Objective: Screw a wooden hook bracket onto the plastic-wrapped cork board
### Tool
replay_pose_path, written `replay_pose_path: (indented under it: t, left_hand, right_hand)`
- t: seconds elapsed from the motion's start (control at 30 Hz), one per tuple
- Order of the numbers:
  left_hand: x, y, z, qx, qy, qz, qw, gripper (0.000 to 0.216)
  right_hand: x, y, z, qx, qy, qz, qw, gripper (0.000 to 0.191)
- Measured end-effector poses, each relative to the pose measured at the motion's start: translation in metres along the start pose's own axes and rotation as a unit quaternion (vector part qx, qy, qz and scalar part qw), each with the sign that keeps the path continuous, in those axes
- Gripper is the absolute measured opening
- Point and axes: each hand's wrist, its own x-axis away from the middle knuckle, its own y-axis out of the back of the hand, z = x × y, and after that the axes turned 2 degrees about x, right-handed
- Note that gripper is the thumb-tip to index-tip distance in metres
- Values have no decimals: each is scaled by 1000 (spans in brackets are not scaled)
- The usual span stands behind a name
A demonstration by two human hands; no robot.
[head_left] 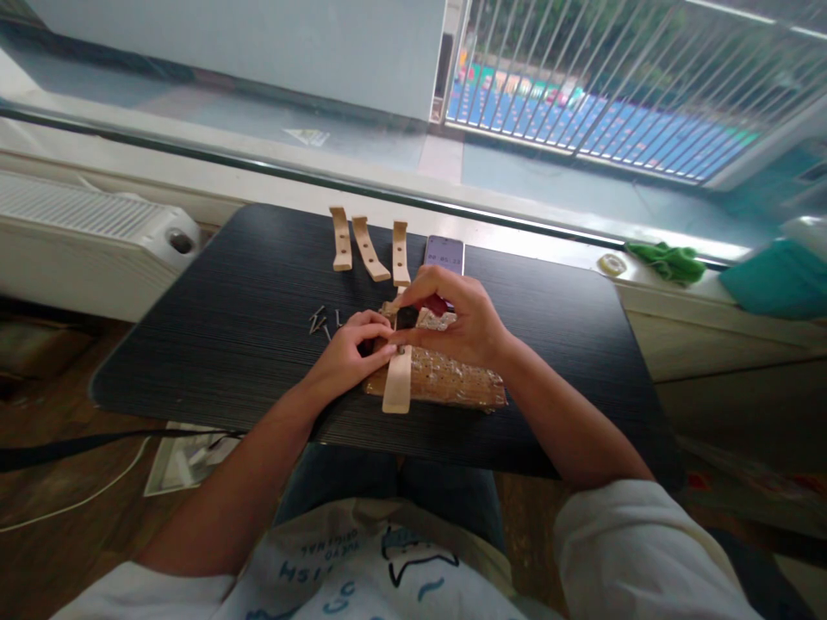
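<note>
A pale wooden strip (397, 392) lies across a brown cardboard block (458, 379) that looks wrapped in clear tape and has small holes. My left hand (352, 349) is closed at the strip's left side, thumb and fingertips pressed against its middle. From the right, my right hand (462, 323) curls over the strip's far half, with index finger and thumb bent towards each other. A dark spot shows between them; what they grip is hidden. Near my left thumb, a small round screw head or hole (401, 350) shows in the strip.
Several loose screws (316, 320) lie left of the block. Three bent wooden pieces with holes (368, 250) lie at the back of the black table (258, 284), beside a phone (444, 251) with a timer display. A green cloth (668, 263) rests on the windowsill.
</note>
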Motion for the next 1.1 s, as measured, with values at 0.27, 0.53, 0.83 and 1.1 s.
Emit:
replay_pose_path:
  t: [0.27,0.53,0.83,1.1]
  left_hand:
    - [1,0,-3,-5,5,-3,1000,16]
    - [1,0,-3,2,15,-1,1000,16]
    - [1,0,-3,3,9,0,1000,16]
    - [1,0,-2,-9,7,-5,1000,15]
  right_hand:
    - [1,-1,2,35,-15,-12,999,19]
    - [0,-3,4,62,-21,-23,998,18]
    - [2,-3,1,73,8,-16,997,16]
    - [-2,0,2,17,58,4,998,18]
